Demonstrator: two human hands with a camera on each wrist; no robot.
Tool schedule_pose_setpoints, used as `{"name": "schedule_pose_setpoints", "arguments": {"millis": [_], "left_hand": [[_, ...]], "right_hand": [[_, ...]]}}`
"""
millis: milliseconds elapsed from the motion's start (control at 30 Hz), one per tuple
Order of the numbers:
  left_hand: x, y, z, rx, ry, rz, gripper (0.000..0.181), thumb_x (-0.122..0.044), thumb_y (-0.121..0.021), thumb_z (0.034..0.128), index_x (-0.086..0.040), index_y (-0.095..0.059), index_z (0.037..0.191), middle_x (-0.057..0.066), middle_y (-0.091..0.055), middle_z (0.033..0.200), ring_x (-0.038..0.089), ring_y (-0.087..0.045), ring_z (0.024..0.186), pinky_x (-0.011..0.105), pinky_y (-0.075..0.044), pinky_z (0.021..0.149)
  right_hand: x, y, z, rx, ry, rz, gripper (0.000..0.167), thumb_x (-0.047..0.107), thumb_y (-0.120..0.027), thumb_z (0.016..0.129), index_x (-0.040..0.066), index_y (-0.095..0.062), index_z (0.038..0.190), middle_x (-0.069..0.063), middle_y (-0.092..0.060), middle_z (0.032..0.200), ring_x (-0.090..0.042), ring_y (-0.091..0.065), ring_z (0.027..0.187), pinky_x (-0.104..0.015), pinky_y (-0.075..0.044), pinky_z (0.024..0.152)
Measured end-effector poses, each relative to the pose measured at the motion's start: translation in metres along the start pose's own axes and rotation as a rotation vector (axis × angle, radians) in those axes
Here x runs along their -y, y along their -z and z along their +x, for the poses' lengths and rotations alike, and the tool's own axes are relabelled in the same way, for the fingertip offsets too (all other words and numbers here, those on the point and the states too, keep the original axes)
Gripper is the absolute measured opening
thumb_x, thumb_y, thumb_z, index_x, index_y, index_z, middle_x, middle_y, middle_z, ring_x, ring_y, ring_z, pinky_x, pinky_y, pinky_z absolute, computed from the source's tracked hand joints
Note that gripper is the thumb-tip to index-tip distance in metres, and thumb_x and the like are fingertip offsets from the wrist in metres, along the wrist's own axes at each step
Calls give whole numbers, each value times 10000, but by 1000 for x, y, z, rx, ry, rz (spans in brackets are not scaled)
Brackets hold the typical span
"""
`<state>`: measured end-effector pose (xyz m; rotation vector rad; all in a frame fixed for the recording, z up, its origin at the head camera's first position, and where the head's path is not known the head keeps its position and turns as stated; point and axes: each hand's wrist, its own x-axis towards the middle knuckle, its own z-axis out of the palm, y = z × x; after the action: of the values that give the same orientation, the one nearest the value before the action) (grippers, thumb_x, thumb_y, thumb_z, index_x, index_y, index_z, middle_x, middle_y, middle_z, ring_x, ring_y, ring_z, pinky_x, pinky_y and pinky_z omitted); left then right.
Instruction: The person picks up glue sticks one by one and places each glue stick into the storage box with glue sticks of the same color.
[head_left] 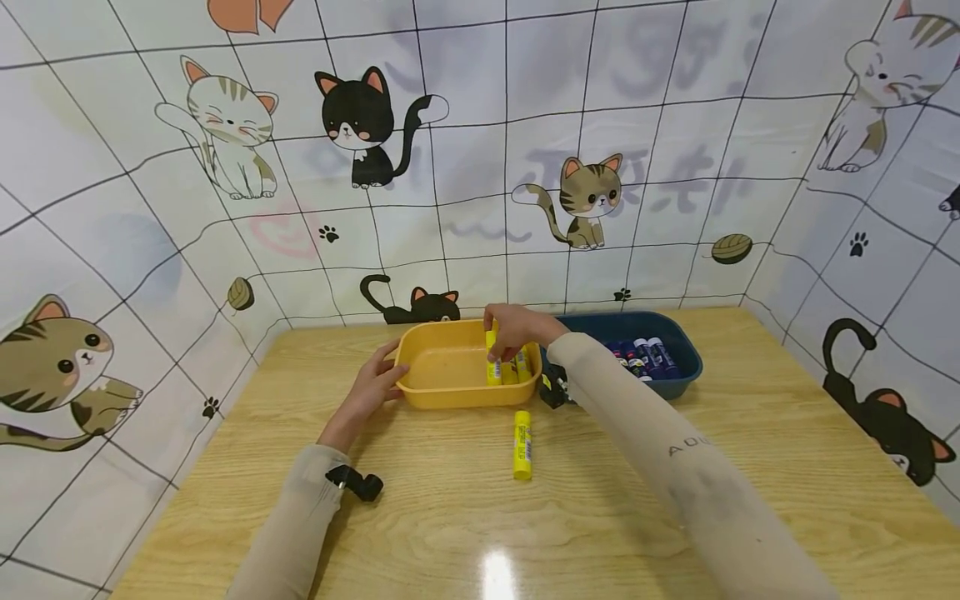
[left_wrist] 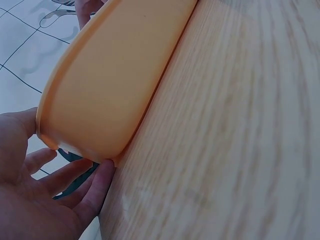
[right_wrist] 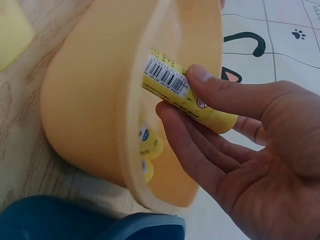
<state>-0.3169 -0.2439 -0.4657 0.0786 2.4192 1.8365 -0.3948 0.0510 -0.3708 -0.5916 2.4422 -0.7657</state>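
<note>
My right hand (head_left: 517, 325) pinches a yellow glue stick (right_wrist: 167, 75) between thumb and fingers, over the right part of a yellow plastic bin (head_left: 450, 401). The barcode on the stick shows in the right wrist view, where the stick is tilted with one end inside the rim. Beside it in the bin lie other yellow glue sticks (head_left: 522, 365), partly hidden by the hand. At the bin's left end, my left hand (head_left: 372, 385) holds the wall, thumb at the rim and fingers along the outside. One more yellow glue stick (head_left: 522, 446) lies on the table in front of the bin.
A dark blue bin (head_left: 692, 363) stands right beside the yellow one, holding several purple glue sticks (head_left: 660, 357) with white caps. My right forearm passes in front of it. A cat-patterned cloth (head_left: 480, 150) rises behind the wooden table (head_left: 420, 517) and at its sides.
</note>
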Motion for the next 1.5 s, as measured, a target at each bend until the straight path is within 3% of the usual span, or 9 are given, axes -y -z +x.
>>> {"name": "schedule_pose_setpoints", "arguments": {"millis": [333,433,700,833,1067,1300,1500], "left_hand": [[2,1,-1,-1,5,2,655,-244,-518,1094,-186,-206,1666,288,-424,1569,431,-604,1288,366,-613,941],[2,1,0,3,4,-6,649,-230,-511,1096,-191,-204,1667,290,-416,1576,447,-593,1299,376,-611,947],[2,0,0,2,4,5,652,-239,-516,1095,-196,-205,1667,286,-421,1575,450,-592,1300,409,-601,976],[2,0,1,1,2,4,659,-249,-520,1094,-190,-201,1668,289,-415,1578,452,-589,1303,424,-597,985],[2,0,1,1,4,6,666,-258,-522,1093,-182,-196,1668,289,-412,1579,445,-584,1309,413,-598,982],[1,1,0,-11,-3,8,657,-258,-532,1090,-192,-218,1663,282,-428,1568,447,-585,1307,404,-597,979],[2,1,0,-10,-3,7,640,-225,-523,1092,-185,-230,1659,286,-434,1562,452,-594,1293,396,-603,966]], "right_hand": [[-6,-8,10,-50,-48,-56,507,128,-801,912,62,-466,1287,-160,-651,1143,-242,-748,874,-353,-637,844],[-5,-9,12,-74,-47,-123,473,154,-802,915,74,-495,1266,-136,-659,1099,-245,-717,865,-357,-627,843],[-6,-12,14,-111,-57,-299,406,215,-816,907,95,-608,1234,-71,-650,1072,-198,-612,811,-286,-546,692],[-9,-14,14,-83,-92,-284,385,211,-799,922,79,-626,1239,-72,-652,1017,-186,-601,758,-271,-525,661],[-9,-17,11,-76,-81,-309,239,185,-768,946,61,-667,1124,-76,-653,977,-163,-585,705,-245,-499,623],[-6,-13,9,-67,-66,-283,331,173,-746,961,36,-640,1243,-106,-647,1134,-187,-620,740,-261,-570,665],[-2,-8,-3,-45,-6,-285,373,197,-718,982,26,-627,1301,-120,-668,1147,-258,-707,791,-348,-624,744]]}}
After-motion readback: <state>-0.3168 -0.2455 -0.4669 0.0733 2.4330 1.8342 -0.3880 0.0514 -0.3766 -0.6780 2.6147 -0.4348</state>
